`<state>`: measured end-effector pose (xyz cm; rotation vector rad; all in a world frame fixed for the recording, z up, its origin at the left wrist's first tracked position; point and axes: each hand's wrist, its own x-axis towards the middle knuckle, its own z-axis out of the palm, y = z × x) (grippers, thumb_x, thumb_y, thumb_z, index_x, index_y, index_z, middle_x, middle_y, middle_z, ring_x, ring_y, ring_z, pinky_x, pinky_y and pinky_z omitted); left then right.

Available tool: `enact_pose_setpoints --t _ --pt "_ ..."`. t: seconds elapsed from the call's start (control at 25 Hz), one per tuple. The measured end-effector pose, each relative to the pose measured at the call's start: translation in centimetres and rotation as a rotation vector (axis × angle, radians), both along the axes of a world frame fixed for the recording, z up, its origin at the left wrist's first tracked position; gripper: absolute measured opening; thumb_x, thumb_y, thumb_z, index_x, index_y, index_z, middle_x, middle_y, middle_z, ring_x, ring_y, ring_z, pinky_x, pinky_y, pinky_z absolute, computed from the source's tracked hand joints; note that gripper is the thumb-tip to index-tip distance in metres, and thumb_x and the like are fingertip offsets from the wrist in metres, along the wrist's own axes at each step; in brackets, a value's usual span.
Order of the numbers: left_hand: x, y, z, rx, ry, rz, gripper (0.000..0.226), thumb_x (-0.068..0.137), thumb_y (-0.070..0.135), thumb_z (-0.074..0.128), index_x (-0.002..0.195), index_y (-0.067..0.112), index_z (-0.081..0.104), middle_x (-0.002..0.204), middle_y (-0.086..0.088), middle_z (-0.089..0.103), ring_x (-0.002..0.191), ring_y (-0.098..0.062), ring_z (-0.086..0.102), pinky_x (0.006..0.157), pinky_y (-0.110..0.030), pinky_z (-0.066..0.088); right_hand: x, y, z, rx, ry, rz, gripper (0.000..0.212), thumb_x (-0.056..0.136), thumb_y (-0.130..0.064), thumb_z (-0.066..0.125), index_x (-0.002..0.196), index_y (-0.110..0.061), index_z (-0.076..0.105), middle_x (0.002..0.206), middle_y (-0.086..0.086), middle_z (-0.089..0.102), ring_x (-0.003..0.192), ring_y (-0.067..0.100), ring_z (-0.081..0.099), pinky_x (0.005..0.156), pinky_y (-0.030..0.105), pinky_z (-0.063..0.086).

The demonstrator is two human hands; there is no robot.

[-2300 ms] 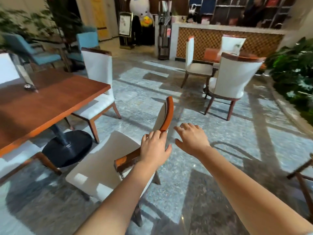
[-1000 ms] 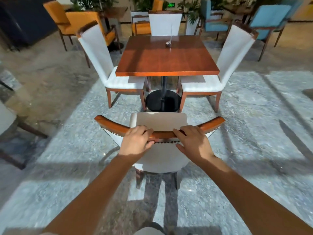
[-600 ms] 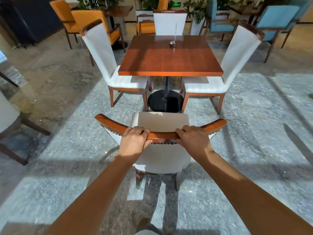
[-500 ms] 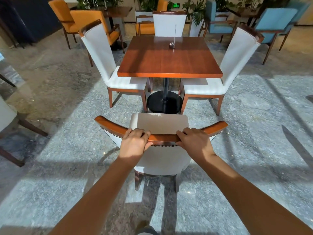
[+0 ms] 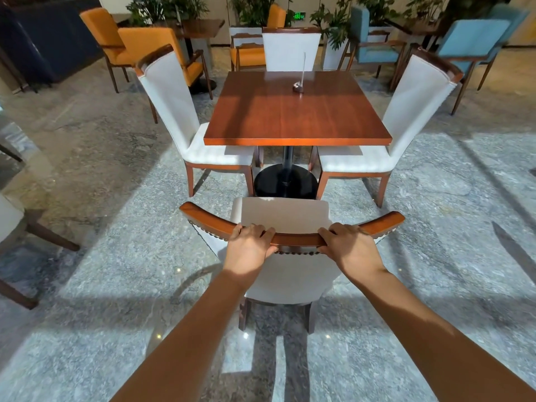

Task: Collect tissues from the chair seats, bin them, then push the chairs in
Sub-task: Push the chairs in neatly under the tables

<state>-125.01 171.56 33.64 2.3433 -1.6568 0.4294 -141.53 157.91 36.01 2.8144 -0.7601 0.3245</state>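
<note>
I stand behind a white upholstered chair (image 5: 282,216) with a curved wooden top rail. My left hand (image 5: 249,247) and my right hand (image 5: 349,246) both grip that rail, side by side. The chair faces a square wooden table (image 5: 295,111) and its seat front sits just short of the table's black round base (image 5: 285,182). Its seat is bare, and no tissue shows on any seat. A white chair on the left (image 5: 179,111), one on the right (image 5: 406,111) and one at the far side (image 5: 291,49) stand at the table.
A small metal card holder (image 5: 298,87) stands on the table. Orange chairs (image 5: 150,44) sit at the back left, blue chairs (image 5: 470,42) at the back right, plants behind. Another chair's legs (image 5: 34,236) show at the left edge. Polished stone floor all around.
Since 2.3 s ago I have turned the chair to face the table with both hands on its rail. Over the last second it has edged slightly closer to the table base.
</note>
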Motion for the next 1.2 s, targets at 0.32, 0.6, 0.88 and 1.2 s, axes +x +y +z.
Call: enact_pose_setpoints --t 0.32,0.6,0.88,1.2 --pt "5.9 -5.4 0.3 0.027 0.077 -0.036 0.04 0.057 0.024 0.085 0.09 0.008 0.068 0.075 -0.007 0.07 0.074 -0.025 0.068 0.083 -0.05 0.052 5.7 -4.7 -0.1 0.016 -0.048 -0.051 0.019 0.06 -0.01 0.079 0.072 -0.009 0.064 0.059 0.009 0.062 0.048 0.03 0.059 0.045 0.031 0.05" --pt "9.9 -11.9 0.0 0.028 0.091 -0.016 0.04 0.067 0.021 0.08 0.101 0.006 0.066 0.087 -0.012 0.07 0.087 -0.029 0.067 0.094 -0.054 0.044 9.7 -11.2 -0.1 0.028 -0.018 -0.033 0.023 0.065 -0.019 0.079 0.08 -0.008 0.064 0.067 0.01 0.064 0.056 0.032 0.062 0.05 0.035 0.052" --pt "13.2 -18.9 -0.2 0.012 0.042 0.019 0.041 0.07 0.028 0.077 0.106 0.01 0.067 0.096 -0.01 0.071 0.095 -0.026 0.067 0.098 -0.048 0.042 13.4 -18.5 0.1 0.05 0.02 -0.033 0.03 0.063 -0.029 0.081 0.082 -0.011 0.066 0.069 0.008 0.065 0.062 0.031 0.064 0.056 0.034 0.053" --pt "16.2 -23.9 -0.4 -0.03 -0.044 0.032 0.043 0.058 0.028 0.086 0.095 0.012 0.073 0.085 -0.008 0.074 0.082 -0.023 0.071 0.086 -0.049 0.051 16.6 -24.0 -0.2 0.045 0.03 -0.03 0.036 0.051 -0.028 0.088 0.076 -0.012 0.069 0.063 0.006 0.065 0.055 0.028 0.064 0.055 0.034 0.055"
